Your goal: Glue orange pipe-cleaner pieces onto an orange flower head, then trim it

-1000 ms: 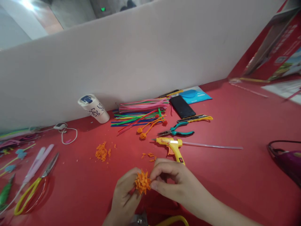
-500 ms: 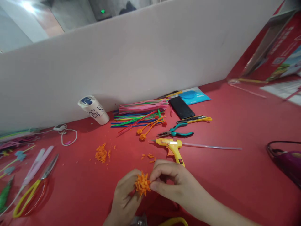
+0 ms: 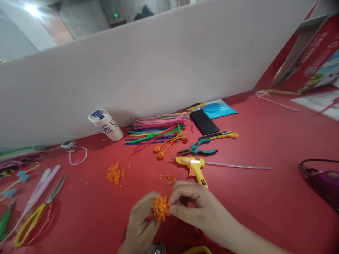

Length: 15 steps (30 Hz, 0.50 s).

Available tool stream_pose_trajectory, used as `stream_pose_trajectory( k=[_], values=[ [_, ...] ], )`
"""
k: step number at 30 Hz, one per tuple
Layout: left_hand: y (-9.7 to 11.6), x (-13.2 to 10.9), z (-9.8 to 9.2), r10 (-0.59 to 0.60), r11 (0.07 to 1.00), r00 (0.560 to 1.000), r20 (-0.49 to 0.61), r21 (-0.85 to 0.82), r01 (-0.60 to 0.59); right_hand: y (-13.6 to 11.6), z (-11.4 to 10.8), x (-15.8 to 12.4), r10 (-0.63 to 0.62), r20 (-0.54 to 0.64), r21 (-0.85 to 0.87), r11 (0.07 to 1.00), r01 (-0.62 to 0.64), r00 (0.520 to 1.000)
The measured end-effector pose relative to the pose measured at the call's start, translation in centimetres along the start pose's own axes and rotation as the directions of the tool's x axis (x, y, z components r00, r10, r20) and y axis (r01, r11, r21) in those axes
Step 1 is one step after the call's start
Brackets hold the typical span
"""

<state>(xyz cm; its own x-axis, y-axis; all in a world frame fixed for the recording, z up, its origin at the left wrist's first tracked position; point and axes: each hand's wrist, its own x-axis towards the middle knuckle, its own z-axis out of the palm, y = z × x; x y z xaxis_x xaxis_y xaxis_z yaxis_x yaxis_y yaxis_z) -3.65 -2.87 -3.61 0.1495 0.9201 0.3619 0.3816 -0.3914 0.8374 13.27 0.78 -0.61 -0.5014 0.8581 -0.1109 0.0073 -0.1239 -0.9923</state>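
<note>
An orange, spiky flower (image 3: 161,207) of many small pointed petals is held in my left hand (image 3: 141,220), whose fingers close round it from the left and below. My right hand (image 3: 197,206) pinches thumb and forefinger together at the flower's right edge, on a petal tip there; whether that petal is attached I cannot tell. Just beyond the hands lie several loose orange petals (image 3: 169,176). A yellow hot glue gun (image 3: 194,167) with a long clear glue stick (image 3: 238,165) rests past my right hand. A crumbly heap of orange bits (image 3: 114,173) lies farther left.
Teal-handled pliers (image 3: 197,150), a craft knife (image 3: 219,134), a black phone (image 3: 203,121) and pipe cleaners (image 3: 159,123) lie toward the white partition (image 3: 159,63). Scissors (image 3: 50,197) and a white cable (image 3: 86,155) are left, beside a cup (image 3: 107,125). A purple device (image 3: 325,183) sits right.
Hardly anything differs: both hands keep their hold at the flower, and the view has shifted very slightly.
</note>
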Motion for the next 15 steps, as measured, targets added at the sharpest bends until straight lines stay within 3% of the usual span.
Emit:
stream_pose_trajectory(
  k=[15],
  values=[
    [-0.21, -0.24, 0.26, -0.008, 1.0, 1.0, -0.014, -0.019, 0.007, 0.4, -0.07, 0.09, -0.003, 0.0, 0.009, 1.0, 0.003, 1.0]
  ],
)
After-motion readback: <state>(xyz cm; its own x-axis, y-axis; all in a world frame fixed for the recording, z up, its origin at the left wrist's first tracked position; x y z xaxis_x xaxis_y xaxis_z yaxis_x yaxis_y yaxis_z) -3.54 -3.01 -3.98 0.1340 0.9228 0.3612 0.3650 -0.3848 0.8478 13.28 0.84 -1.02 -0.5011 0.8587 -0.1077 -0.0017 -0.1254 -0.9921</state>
